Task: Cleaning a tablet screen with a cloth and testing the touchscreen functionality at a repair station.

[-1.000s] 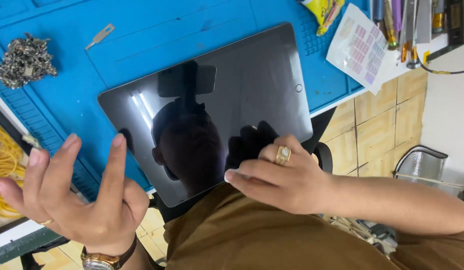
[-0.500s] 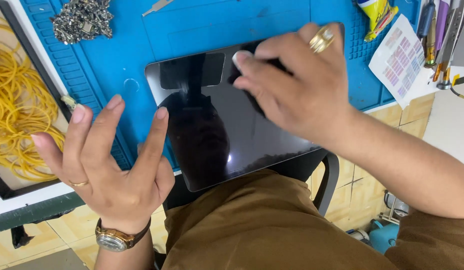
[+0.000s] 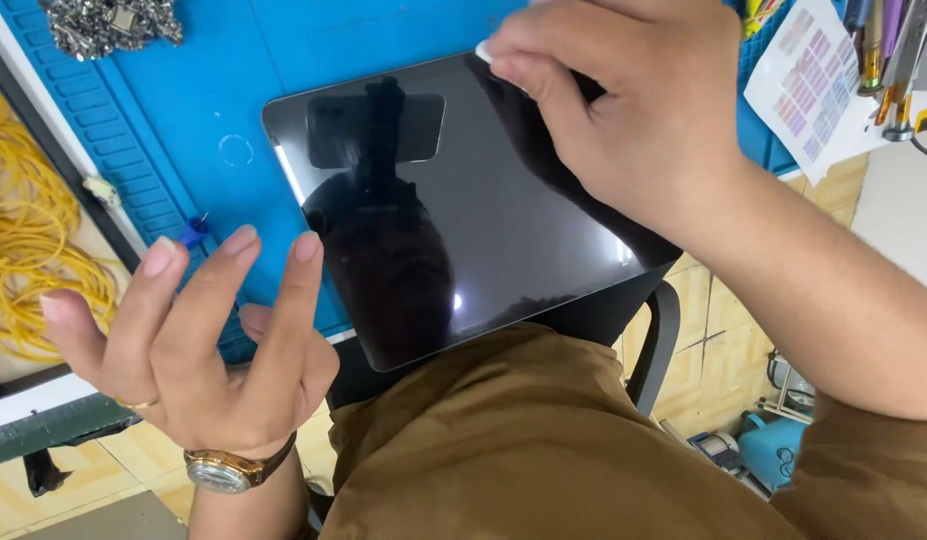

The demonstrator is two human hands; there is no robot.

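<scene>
While lying flat and face up on the blue mat (image 3: 213,90), with its near edge overhanging the bench toward the lap, tablet (image 3: 503,230) dark and glossy, mirroring the head camera and a silhouette. Right hand (image 3: 633,110) curled over the far right corner of the glass, fingertips bunched and closed on a small white piece (image 3: 483,50) (cloth, tab or swab, too little showing to tell) right at the far edge. Left hand (image 3: 193,340) raised off the bench just beside the near left corner, palm up, fingers spread and loose, holding nothing, touching nothing; ring and gold wristwatch (image 3: 223,470) showing.

By the look of it, a working of the glass surface at that far edge, pressing or rubbing with the white piece, one-handed. Calls for light, even pressure kept flat to the screen, and for something to stop the tablet sliding on the mat, given the overhang and the free hand standing clear.

Round about: small blue pin-like bit (image 3: 191,235) on the mat near the left fingertips, heap of metal parts (image 3: 108,22) at the far left, yellow cords (image 3: 23,230) in a tray beyond the mat's edge, sheet of coloured stickers (image 3: 813,80) and a row of hand tools (image 3: 893,60) at the far right.
</scene>
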